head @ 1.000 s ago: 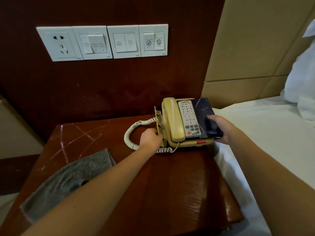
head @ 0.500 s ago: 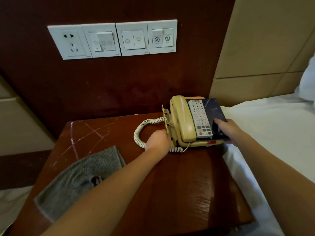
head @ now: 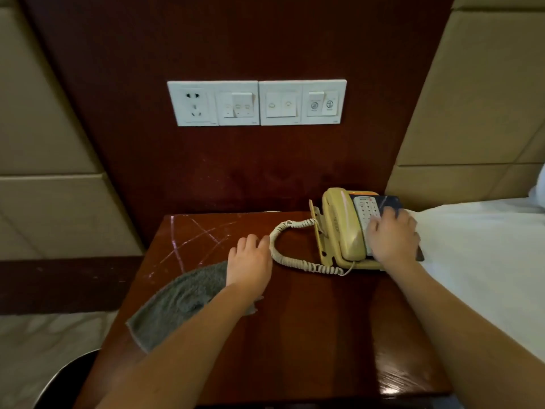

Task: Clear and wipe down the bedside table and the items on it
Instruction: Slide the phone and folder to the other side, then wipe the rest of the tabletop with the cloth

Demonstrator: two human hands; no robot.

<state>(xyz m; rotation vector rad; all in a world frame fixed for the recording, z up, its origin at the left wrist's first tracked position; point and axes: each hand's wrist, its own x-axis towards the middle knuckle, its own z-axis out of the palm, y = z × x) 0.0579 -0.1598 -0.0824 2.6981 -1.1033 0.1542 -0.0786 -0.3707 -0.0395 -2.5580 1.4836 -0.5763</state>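
A beige corded phone [head: 342,231] sits at the back right corner of the dark wooden bedside table [head: 309,335], with a dark panel along its right side. Its coiled cord [head: 283,256] loops out to the left. My right hand [head: 393,239] lies on top of the keypad and dark panel, fingers spread over them. My left hand [head: 250,261] rests on the table just left of the cord loop, fingers relaxed and touching the coil. A grey cloth [head: 180,302] lies at the table's left edge, partly under my left forearm.
White scratch marks cross the table's back left corner. A white socket and switch panel [head: 256,103] is on the wood wall above. The white bed [head: 486,261] borders the table's right side. A dark round object [head: 65,376] shows at bottom left.
My left hand let go of the phone's left side and moved left onto the table by the cord. My right hand shifted from the phone's right edge onto its top. The view pulled back.
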